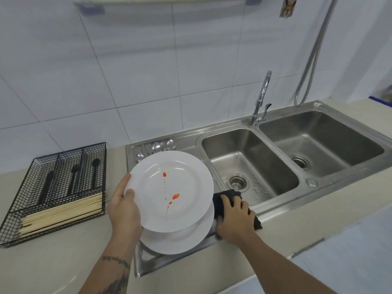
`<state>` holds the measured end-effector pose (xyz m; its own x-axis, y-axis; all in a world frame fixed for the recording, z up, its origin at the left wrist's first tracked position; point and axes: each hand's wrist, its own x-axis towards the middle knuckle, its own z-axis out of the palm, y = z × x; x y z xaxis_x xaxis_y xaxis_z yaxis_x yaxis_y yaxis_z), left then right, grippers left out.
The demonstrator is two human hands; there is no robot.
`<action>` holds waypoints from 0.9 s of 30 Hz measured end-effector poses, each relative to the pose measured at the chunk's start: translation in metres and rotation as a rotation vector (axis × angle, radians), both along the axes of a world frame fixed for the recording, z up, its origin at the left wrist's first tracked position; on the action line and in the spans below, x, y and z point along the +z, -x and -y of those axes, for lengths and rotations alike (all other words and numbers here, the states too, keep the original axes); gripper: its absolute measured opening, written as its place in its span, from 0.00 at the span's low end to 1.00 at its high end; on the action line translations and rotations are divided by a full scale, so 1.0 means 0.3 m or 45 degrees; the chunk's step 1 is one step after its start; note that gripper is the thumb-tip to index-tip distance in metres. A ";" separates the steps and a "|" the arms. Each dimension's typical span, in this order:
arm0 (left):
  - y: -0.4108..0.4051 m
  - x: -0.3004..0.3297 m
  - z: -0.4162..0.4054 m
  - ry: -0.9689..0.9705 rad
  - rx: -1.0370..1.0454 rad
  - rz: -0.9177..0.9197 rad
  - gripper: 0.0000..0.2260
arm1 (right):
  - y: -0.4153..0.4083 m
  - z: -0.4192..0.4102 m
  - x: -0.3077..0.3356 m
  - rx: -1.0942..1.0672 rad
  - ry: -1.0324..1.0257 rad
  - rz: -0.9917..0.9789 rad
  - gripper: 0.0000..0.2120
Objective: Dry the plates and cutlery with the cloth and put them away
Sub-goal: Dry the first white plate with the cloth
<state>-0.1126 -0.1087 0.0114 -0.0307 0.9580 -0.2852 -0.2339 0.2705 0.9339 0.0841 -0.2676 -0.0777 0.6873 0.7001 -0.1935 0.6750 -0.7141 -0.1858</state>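
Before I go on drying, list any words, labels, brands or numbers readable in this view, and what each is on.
None can be read.
Picture card on the wall tiles: an image only, too blurred for any lettering.
Tattoo on the left forearm: a dark band that may be script, too small and blurred to read.
Held plate: red-orange marks, not text.
Tap, sink, cutlery basket, cloth: no visible marking.

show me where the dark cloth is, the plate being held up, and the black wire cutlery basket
dark cloth [220, 203]: head view, bare fold left of the right hand.
held plate [176, 187]: head view, plate's centre well.
black wire cutlery basket [63, 206]: head view, its front mesh wall.
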 end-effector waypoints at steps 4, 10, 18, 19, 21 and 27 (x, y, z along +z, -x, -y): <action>-0.033 -0.006 0.003 -0.001 -0.002 -0.011 0.20 | -0.092 0.016 0.018 0.083 0.029 0.063 0.29; -0.130 -0.007 0.022 -0.073 0.025 -0.063 0.20 | -0.229 -0.025 0.204 -0.183 -0.737 -0.161 0.18; -0.306 0.029 0.032 -0.132 0.093 -0.067 0.20 | -0.218 -0.179 0.334 0.248 -0.557 -0.044 0.31; -0.324 0.037 0.030 -0.136 0.107 -0.063 0.20 | -0.218 -0.187 0.324 0.272 -0.483 -0.031 0.34; -0.354 0.050 0.025 -0.140 0.132 -0.048 0.20 | -0.229 -0.194 0.298 0.294 -0.404 -0.039 0.36; -0.441 0.087 -0.014 -0.191 0.171 -0.131 0.19 | -0.243 -0.195 0.261 0.184 -0.469 -0.192 0.29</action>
